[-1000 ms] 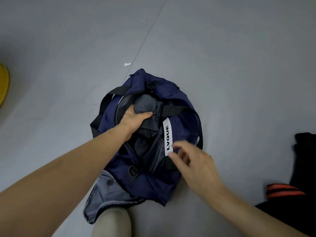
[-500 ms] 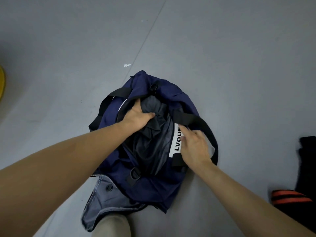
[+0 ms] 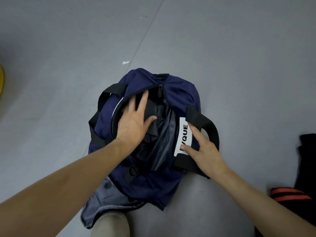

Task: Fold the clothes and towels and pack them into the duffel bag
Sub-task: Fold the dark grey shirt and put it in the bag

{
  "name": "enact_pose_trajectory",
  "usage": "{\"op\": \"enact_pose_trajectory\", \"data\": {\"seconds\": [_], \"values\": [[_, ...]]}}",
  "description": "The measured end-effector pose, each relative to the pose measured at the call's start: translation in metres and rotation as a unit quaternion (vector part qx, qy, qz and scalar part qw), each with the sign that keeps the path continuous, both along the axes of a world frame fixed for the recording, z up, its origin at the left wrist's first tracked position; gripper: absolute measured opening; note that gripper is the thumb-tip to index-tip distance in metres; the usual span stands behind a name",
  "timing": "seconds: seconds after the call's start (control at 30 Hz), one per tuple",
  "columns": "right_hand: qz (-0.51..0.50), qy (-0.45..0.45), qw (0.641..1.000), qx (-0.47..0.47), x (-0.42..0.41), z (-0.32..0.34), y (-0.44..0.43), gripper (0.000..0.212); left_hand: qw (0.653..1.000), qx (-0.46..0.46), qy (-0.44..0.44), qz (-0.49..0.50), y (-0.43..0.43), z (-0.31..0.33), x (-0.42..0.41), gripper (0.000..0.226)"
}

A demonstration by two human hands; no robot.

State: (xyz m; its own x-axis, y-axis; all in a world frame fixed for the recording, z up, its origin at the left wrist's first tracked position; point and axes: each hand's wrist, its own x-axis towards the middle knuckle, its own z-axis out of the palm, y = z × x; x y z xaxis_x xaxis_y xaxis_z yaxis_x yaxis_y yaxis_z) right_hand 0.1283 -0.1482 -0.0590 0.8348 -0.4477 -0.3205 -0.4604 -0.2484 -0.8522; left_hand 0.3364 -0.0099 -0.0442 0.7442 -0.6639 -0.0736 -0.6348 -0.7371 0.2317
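**Packing stage: soft load pressed into an open bag**

Head view. The duffel bag (image 3: 179, 93) lies on the floor (image 3: 239, 65) at centre frame. Its mouth is unzipped and faces up, with the zip pull (image 3: 160, 90) at the upper end of the opening. A dark grey garment (image 3: 151, 110) sits in the mouth, bunched rather than flat.

- Left grip (image 3: 133, 124): open, fingers spread and nearly straight. The palm presses the garment down at the upper left of the opening and clasps nothing.
- Right grip (image 3: 205, 151): also open. Thumb and forefinger lie on the white label (image 3: 183, 134) on the bag's right wall, just below the black strap (image 3: 205, 122). I see no pinch.

Handling, as I judge it:
- Everything here is limp, light cloth, and nothing is fragile.
- The bag has no frame. Its walls slump, so the mouth will tend to close unless one hand braces a wall.
- The garment gives under the palm and will probably puff back up. Broad, flat pressure suits it better than a pinch.
- The lining looks smooth, so cloth should slide along it.
- To shift the bag, take the webbing straps rather than the shell.

Outside the bag:
- A grey buttoned garment (image 3: 102, 199) is partly pinned under the bag's lower left corner.
- A black garment with orange stripes (image 3: 289, 195) lies at the lower right edge, well apart.
- Both look unpacked. Each is best taken by a folded edge, with two hands.
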Motion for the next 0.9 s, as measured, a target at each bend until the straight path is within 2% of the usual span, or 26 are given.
{"op": "enact_pose_trajectory", "data": {"seconds": [0.07, 0.1, 0.23, 0.37, 0.6, 0.73, 0.9], "values": [[-0.005, -0.002, 1.000, 0.003, 0.002, -0.005, 0.002, 0.081, 0.991, 0.005, -0.099, -0.092, 0.003, -0.003, -0.018, 0.080], [-0.002, 0.002, 1.000, 0.005, 0.002, -0.006, 0.002, 0.081, 0.987, 0.017, -0.104, -0.119, 0.007, -0.008, -0.024, 0.081], [0.030, 0.026, 0.999, -0.007, -0.003, -0.006, 0.001, 0.081, 0.992, 0.102, -0.015, -0.071, 0.015, -0.035, -0.021, 0.091], [0.052, 0.049, 0.997, -0.017, -0.007, -0.001, 0.001, 0.082, 0.979, 0.116, -0.074, -0.151, 0.005, -0.044, 0.004, 0.086], [0.055, 0.054, 0.997, -0.012, -0.010, 0.004, -0.003, 0.083, 0.973, 0.118, -0.114, -0.165, 0.005, -0.035, 0.007, 0.084], [0.050, 0.059, 0.997, -0.009, -0.017, 0.005, -0.007, 0.083, 0.978, 0.150, -0.040, -0.139, 0.032, -0.044, -0.014, 0.091], [0.058, 0.059, 0.996, 0.022, -0.035, 0.018, -0.010, 0.088, 0.983, 0.137, -0.043, -0.117, 0.036, -0.044, -0.024, 0.087]]}}
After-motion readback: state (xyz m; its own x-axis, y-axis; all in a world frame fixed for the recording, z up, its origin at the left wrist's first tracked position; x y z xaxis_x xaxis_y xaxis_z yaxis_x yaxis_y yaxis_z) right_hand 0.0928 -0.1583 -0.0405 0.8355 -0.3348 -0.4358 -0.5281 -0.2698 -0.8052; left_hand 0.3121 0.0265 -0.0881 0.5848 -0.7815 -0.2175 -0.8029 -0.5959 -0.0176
